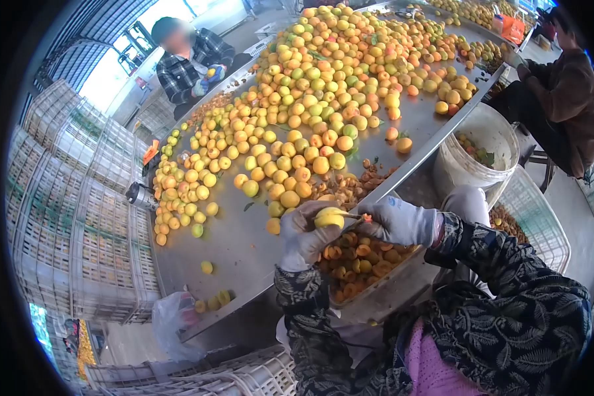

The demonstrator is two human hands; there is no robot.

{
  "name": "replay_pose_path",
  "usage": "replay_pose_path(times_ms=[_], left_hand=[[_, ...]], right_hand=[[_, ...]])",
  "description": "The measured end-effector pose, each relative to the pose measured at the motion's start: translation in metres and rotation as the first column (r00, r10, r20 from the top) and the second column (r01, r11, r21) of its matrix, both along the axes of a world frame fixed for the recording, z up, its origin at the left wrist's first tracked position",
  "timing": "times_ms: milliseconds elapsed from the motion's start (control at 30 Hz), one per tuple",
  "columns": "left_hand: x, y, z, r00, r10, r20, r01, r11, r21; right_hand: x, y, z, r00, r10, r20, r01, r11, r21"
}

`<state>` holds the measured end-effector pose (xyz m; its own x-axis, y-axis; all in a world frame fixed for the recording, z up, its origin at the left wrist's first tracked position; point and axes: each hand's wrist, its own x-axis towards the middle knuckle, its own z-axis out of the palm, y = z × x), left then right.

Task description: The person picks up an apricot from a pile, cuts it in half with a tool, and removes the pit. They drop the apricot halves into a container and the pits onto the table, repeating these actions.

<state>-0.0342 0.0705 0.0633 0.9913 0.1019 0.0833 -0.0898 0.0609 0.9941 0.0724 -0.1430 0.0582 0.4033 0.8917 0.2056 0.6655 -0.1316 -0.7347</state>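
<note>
Left hand (301, 232) fingers gripped yellow fruit (329, 218); right hand (402, 221) fingers pinched slim piece (352, 215) beside it. Fruit seemed light, soft, bruisable, best cradled round sides. Cut fruit (362, 265) lay below fingers.

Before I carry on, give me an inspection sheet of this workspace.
Surface: metal table, strewn with loose fruit.
Job's things: large fruit pile on the table; opened fruit just below the hands.
Clutter: brown scraps along the near edge; clear plastic bag at the near-left corner.
Hands: gloved left hand holds a yellow fruit; gloved right hand is close beside it, its grip unclear.
Cables: nothing seen.
Surroundings: stacked crates at left; white bucket at right; one person across the table, another person at right.
</note>
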Motion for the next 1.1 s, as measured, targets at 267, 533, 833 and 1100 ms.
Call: replay_pose_path(times_ms=[267,533,833,1100], left_hand=[[0.010,-0.055,-0.007,0.948,0.285,0.142,-0.182,0.852,-0.491],[0.004,-0.036,-0.004,0.978,0.209,0.026,-0.174,0.873,-0.456],[0.011,-0.052,-0.009,0.928,0.264,0.263,-0.120,0.879,-0.462],[0.003,-0.047,-0.004,0.966,0.159,0.203,-0.054,0.894,-0.446]], right_hand=[[-0.016,0.003,-0.002,0.923,0.050,-0.381,0.047,0.969,0.241],[-0.006,0.001,0.017,0.983,0.055,-0.174,-0.050,0.998,0.034],[-0.018,0.000,-0.006,0.707,0.167,-0.687,-0.022,0.976,0.215],[0.003,-0.006,-0.026,0.922,0.143,-0.360,-0.056,0.969,0.242]])
